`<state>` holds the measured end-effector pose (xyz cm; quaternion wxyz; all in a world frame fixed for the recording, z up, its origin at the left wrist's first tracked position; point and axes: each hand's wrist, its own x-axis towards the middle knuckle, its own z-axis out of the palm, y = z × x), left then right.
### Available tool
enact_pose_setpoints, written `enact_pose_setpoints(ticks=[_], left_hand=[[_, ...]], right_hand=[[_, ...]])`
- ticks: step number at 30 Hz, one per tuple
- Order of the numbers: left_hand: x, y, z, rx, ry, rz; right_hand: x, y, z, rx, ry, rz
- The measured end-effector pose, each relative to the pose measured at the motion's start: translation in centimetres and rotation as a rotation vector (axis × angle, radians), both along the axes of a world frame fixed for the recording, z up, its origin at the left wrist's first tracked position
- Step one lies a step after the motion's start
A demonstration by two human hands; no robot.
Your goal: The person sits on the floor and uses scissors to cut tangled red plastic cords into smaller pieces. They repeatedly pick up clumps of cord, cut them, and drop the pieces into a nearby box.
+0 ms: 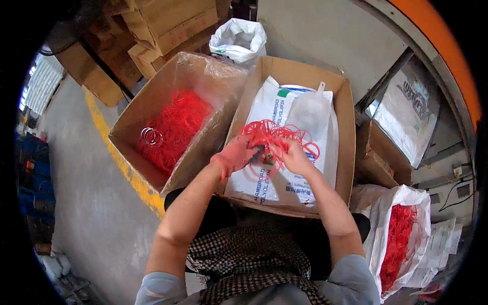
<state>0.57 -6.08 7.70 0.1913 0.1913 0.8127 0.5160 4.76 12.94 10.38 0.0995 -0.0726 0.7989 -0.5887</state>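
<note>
My left hand (237, 154), in a pink glove with dark fingertips, grips a tangle of thin red plastic rings (267, 133). My bare right hand (295, 156) pinches part of the same tangle at its right side. Both hands are above a cardboard box (349, 126) in front of me, in which a printed white woven sack (244, 187) lies flat. A translucent plastic scoop (310, 110) rests on the sack, beyond my hands. To the left, a second cardboard box (148, 91) holds a heap of red rings (179, 126) with several whitish rings (151, 136) on top.
Behind the boxes stands an open white woven bag (244, 38), beside stacked cartons (171, 26). At the right are an open white sack (423, 206) of red plastic pieces, a smaller cardboard box (381, 164) and a machine panel (324, 42). A yellow line (114, 160) marks the floor.
</note>
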Motion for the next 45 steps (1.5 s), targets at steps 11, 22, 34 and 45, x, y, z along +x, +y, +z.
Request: enact_pose_setpoints(ticks=[11,22,34,45], left_hand=[[-14.3,-14.5,5.6,-0.483,0.142,0.369],[-28.0,-18.1,-3.6,-1.223,0.274,0.456],[-14.8,9.8,-10.3,-0.764,0.605,-0.348],[0.1,5.9,-16.6,-1.186,0.824,-0.933]], right_hand=[[10.2,16.9,4.5,1.122,0.137,-0.514],[45.2,44.9,-4.9,1.786,-1.004,-0.679],[-0.4,20.9,-3.8,0.953,-0.195,-0.162],[1.4,8.5,-19.8,1.125,-0.208,0.470]])
